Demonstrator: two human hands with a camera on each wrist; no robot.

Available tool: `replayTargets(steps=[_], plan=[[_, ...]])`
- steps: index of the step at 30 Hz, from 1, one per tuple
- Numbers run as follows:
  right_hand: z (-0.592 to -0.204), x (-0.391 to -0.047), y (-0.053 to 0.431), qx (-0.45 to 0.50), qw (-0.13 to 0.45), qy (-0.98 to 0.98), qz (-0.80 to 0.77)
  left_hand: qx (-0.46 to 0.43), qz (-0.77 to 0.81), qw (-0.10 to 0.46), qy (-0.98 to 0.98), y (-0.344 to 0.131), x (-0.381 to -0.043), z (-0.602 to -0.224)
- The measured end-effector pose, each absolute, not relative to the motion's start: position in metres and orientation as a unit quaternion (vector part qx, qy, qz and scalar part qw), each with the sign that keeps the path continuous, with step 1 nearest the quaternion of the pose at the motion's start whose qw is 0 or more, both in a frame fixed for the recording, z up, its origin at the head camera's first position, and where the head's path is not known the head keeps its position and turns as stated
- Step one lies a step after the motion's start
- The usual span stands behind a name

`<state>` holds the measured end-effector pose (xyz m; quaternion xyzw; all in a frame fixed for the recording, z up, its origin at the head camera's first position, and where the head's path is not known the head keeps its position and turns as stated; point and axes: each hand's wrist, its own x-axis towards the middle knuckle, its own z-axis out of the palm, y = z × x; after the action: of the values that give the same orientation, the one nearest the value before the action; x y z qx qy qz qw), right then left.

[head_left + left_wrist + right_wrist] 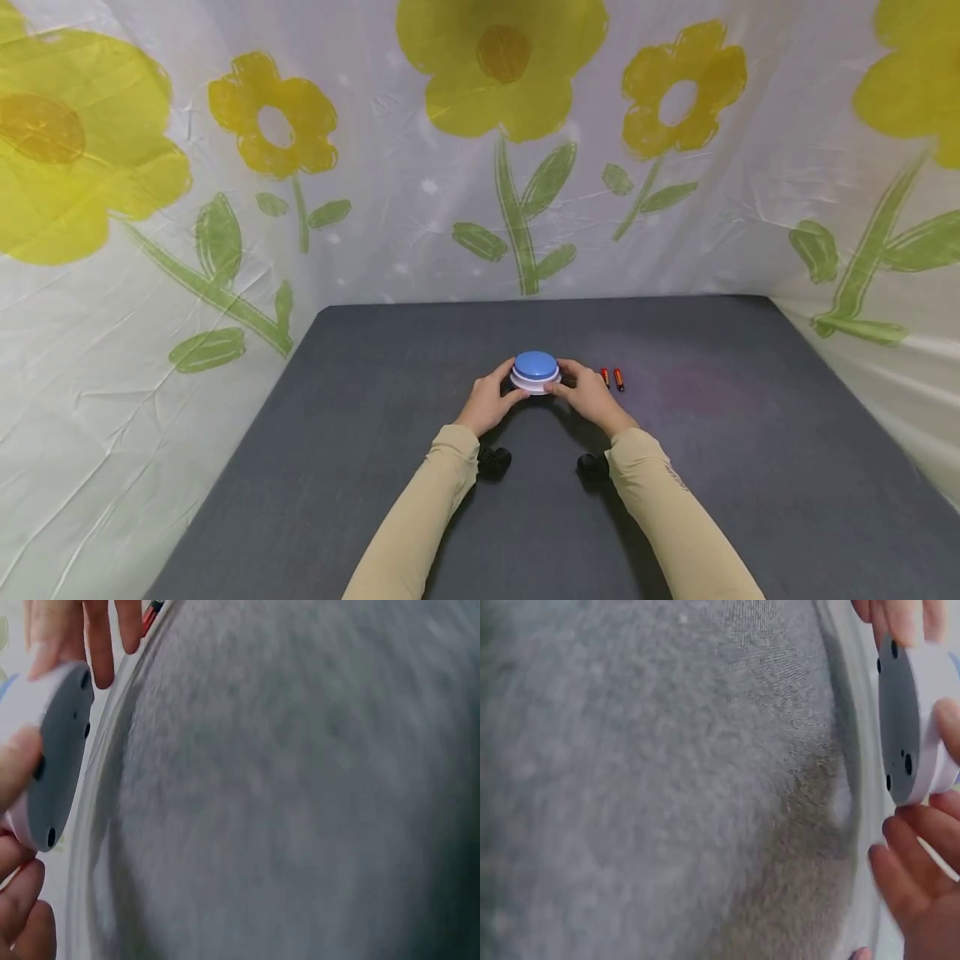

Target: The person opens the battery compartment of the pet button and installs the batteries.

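A round push button (536, 365) with a blue domed top and a white base is held between both hands. My left hand (486, 403) grips its left side, and my right hand (592, 396) its right side, thumbs toward me. Both wrist views catch the base (64, 750) raised off the table, its flat grey underside (900, 724) showing small dark feet. Beside the right hand, two small red-and-black batteries (618, 380) lie on the dark table; the hand stands close to the nearer one.
The dark grey tabletop (375, 467) runs back to a white curtain (375, 167) printed with yellow flowers, which also stands at both sides. Black wrist devices (495, 462) sit under the beige sleeves (427, 508).
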<state>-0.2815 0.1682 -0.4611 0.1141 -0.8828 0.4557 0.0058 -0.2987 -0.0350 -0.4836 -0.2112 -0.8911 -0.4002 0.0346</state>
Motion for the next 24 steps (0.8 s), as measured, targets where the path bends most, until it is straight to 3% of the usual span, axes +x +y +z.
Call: replayTargets(steps=[11, 24], plan=[[-0.458, -0.273, 0.171, 0.171, -0.002, -0.837, 0.519, -0.210, -0.430, 0.031, -0.878, -0.051, -0.287, -0.481], [-0.460, -0.264, 0.170, 0.164, 0.082, -0.841, 0.508, -0.166, -0.453, 0.023, -0.876, -0.048, -0.267, -0.466]])
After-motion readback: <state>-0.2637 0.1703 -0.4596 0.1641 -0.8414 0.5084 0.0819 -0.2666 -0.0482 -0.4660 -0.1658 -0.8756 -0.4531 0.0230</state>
